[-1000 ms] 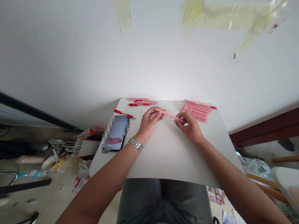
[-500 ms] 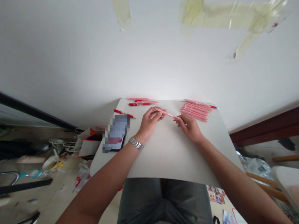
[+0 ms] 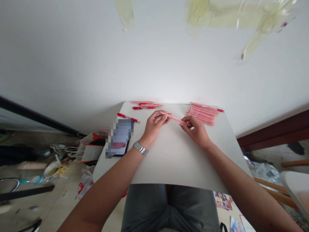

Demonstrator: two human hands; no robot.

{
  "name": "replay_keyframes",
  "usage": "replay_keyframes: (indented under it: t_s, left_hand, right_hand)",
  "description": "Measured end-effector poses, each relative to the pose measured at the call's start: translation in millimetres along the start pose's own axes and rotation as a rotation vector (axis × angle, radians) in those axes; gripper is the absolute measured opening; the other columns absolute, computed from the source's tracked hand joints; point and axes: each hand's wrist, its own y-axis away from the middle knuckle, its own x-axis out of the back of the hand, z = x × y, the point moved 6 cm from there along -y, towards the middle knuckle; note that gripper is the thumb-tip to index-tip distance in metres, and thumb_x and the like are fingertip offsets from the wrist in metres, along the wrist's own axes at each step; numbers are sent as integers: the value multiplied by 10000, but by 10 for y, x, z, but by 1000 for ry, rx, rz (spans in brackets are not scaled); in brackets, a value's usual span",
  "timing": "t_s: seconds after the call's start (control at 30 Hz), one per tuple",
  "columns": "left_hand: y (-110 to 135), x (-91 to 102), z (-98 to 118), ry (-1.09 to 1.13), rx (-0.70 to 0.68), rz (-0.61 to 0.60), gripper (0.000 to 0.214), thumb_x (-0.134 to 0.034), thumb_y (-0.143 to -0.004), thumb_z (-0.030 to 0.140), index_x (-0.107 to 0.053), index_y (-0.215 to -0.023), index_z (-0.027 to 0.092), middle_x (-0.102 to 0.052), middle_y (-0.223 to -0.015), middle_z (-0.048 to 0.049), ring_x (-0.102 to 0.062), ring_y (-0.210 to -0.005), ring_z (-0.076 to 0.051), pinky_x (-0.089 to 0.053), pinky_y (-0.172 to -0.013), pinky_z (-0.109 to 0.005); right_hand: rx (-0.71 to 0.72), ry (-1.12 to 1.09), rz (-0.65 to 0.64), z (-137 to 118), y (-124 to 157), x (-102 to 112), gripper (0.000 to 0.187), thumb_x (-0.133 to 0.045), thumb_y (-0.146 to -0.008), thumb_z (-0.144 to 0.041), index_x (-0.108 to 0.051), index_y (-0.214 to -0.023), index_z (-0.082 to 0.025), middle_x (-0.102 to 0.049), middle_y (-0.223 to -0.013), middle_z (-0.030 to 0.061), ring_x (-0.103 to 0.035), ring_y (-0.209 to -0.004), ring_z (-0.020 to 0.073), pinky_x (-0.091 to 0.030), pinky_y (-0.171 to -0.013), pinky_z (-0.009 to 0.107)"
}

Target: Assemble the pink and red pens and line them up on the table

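Both my hands hold one pink pen (image 3: 175,119) just above the small white table (image 3: 173,154). My left hand (image 3: 154,126), with a metal watch on its wrist, pinches the pen's left end. My right hand (image 3: 196,130) pinches its right end. Just beyond my right hand, a row of several pink pens (image 3: 202,114) lies side by side at the table's far right. Red pen parts (image 3: 145,105) lie at the far edge to the left, and a single red pen (image 3: 127,117) rests near the phone.
A phone (image 3: 119,137) lies at the table's left edge. The white wall rises right behind the table. Bags, cables and a cup clutter the floor on the left. A wooden chair and magazines sit at the lower right.
My right hand slid left along the pen half a second ago, then back toward its right end. The left hand has stayed in place.
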Motion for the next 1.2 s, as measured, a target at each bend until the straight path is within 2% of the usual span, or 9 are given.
replay_keyframes:
  t_s: [0.33,0.4,0.53,0.6,0.73,0.97,1.2]
  left_hand:
    - [-3,-12,-9,14,2,-11,303,-826,-882,413,-684,-1052,207,-779,-1174,-109,-724,-1201,-254,-573,-1047,-417]
    - [-2,-7,-2,9,-4,-9,294,-820,-888,414,-682,-1048,209,-777,-1183,-106,-721,-1204,-252,-574,-1045,-415]
    - [1,4,13,1,-8,8,274,-802,-905,418,-672,-1029,211,-783,-1164,-93,-728,-1177,-236,-576,-1037,-407]
    - [1,7,13,0,-4,15,274,-802,-904,421,-670,-1020,210,-787,-1142,-86,-734,-1153,-229,-578,-1032,-403]
    - [1,4,13,0,7,16,282,-804,-900,436,-673,-1008,211,-791,-1126,-84,-736,-1139,-224,-574,-1034,-398]
    - [4,-14,26,4,16,-1,319,-821,-880,460,-685,-1017,206,-791,-1149,-97,-738,-1130,-220,-557,-1069,-415]
    - [12,-50,51,19,-2,-33,311,-825,-880,444,-686,-1021,203,-785,-1154,-99,-732,-1142,-225,-554,-1073,-417]
  right_hand:
    - [-27,18,-70,-1,2,-14,313,-513,-1075,-491,-653,-1003,-221,-676,-797,33,-619,-666,162,-480,-621,303]
    - [-24,17,-58,-3,4,-8,295,-537,-1063,-492,-658,-1030,-225,-680,-819,33,-620,-674,161,-491,-633,302]
    - [-31,16,-8,19,14,0,305,-699,-965,-483,-644,-1151,-248,-704,-964,37,-624,-702,154,-534,-656,296]
    - [-18,18,2,24,18,-3,290,-720,-950,-460,-638,-1139,-256,-703,-972,30,-616,-697,149,-540,-657,293]
    - [4,28,10,11,14,10,224,-679,-983,-442,-652,-1105,-256,-709,-963,34,-620,-705,156,-541,-668,303]
    - [10,41,-19,-59,-8,26,300,-574,-1040,-516,-668,-1076,-233,-703,-929,58,-619,-712,170,-517,-648,308]
    - [-3,56,-70,-50,-16,1,344,-505,-1074,-526,-645,-998,-221,-643,-802,30,-583,-670,161,-452,-625,298]
